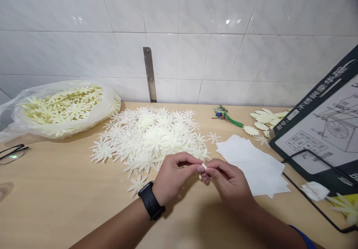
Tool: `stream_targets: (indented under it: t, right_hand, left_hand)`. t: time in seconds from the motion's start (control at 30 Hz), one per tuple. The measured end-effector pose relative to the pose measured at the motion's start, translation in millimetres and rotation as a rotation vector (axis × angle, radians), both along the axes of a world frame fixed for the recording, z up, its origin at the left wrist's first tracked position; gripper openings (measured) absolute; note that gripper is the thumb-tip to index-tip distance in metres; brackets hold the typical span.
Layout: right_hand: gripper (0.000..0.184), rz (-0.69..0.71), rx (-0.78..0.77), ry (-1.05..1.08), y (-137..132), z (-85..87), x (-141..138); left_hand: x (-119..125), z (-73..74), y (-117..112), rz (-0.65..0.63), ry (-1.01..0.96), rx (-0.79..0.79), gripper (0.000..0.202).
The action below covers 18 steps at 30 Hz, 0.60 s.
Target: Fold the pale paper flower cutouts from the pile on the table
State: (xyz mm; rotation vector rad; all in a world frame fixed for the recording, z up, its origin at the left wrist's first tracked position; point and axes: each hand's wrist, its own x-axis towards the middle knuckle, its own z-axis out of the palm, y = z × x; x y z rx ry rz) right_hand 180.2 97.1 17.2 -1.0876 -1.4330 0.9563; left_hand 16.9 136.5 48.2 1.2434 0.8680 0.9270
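Cream-white, the small piece (204, 165) is pinched between my left grip (176, 172) and right grip (231, 180), by the flower pile (156, 135). I seem to be shaping it; the next move calls for light, even pressure.

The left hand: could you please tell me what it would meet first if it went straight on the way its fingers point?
Beyond the pale piece it pinches, the left hand would most likely meet the right hand first, though exact depth there is unclear.
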Motion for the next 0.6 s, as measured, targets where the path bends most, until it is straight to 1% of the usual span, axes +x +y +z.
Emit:
stream_targets:
  t: [0.1, 0.17, 0.37, 0.47, 0.6]
  right_hand:
    - [0.020, -0.001, -0.008, -0.001, -0.2, 0.4, 0.1]
    - [0.020, -0.005, -0.025, 0.006, -0.2, 0.4, 0.1]
    - [0.015, 0.003, -0.085, 0.053, -0.8, -3.2, -0.3]
    - [0.014, 0.005, -0.099, 0.081, -0.8, -4.7, -0.5]
    - [0.013, 0.025, -0.123, 0.095, 0.5, -5.5, -0.5]
  left_hand:
    - [-3.6, -2.1, 4.4, -0.077, -0.063, -0.036, 0.011]
    - [-4.8, -3.8, 6.2, -0.097, -0.072, -0.048, 0.012]
    - [-5.0, -4.1, 8.1, -0.067, -0.009, -0.017, 0.014]
    - [-4.9, -3.2, 7.8, -0.043, 0.035, 0.056, 0.010]
    - [-5.1, -3.8, 4.7, 0.030, 0.127, 0.239, 0.008]
